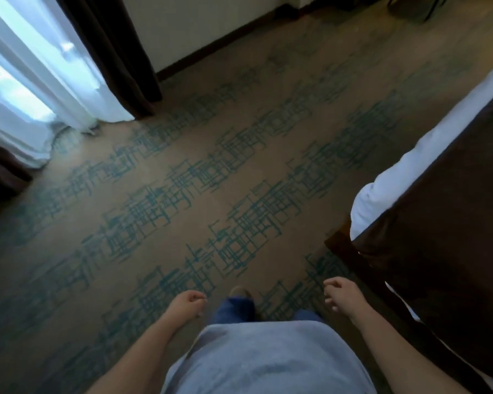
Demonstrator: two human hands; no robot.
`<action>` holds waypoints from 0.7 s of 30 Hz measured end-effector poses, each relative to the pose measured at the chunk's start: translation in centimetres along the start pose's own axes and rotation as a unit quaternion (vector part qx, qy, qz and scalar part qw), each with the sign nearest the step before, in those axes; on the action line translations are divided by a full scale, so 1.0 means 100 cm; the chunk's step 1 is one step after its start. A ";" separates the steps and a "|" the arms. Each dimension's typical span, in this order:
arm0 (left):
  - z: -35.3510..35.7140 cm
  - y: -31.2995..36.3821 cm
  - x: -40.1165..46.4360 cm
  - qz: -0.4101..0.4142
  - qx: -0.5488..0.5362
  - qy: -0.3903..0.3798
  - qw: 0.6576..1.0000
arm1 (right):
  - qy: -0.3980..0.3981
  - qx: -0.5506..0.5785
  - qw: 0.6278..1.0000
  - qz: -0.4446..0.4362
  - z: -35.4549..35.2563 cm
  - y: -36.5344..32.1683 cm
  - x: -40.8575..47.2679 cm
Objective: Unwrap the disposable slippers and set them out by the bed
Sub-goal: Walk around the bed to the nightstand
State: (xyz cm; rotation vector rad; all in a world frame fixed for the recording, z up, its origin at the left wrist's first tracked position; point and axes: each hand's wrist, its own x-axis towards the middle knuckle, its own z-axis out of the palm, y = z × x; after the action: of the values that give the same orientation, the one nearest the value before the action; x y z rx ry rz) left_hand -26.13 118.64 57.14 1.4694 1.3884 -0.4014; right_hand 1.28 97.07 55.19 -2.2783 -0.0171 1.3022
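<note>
Slippers are nowhere in view, so with the left hand (pixel 187 304) and right hand (pixel 342 297) both loosely curled and carrying nothing above the patterned carpet (pixel 182 180) beside the bed (pixel 439 223), finding the wrapped pair sensibly comes first.

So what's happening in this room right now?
A person is standing on the patterned carpet, looking down at their own body. Both hands are loosely curled and hold nothing: the left hand and the right hand hang in front of a grey shirt. The bed, with white sheets and a dark cover, is on the right. White and dark curtains hang on the far left. No slippers or wrapper show anywhere in view, so the job looks not yet begun.
</note>
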 end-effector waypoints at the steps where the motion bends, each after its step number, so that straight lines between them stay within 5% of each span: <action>1: -0.023 0.018 0.015 0.006 0.013 -0.001 1.000 | 0.010 0.017 1.000 0.004 0.004 -0.012 0.002; 11: -0.099 0.187 0.122 0.030 -0.145 0.048 0.988 | 0.020 0.107 0.991 0.079 0.017 -0.092 0.057; 21: -0.112 0.341 0.223 0.031 -0.036 -0.010 0.999 | 0.021 0.146 0.989 0.027 -0.104 -0.274 0.193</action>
State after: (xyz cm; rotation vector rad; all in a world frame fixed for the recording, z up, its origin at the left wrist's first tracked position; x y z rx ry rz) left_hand 5.64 146.43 58.89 1.4421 1.3262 -0.3230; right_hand 26.59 121.39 55.87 -2.0664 0.2377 1.1964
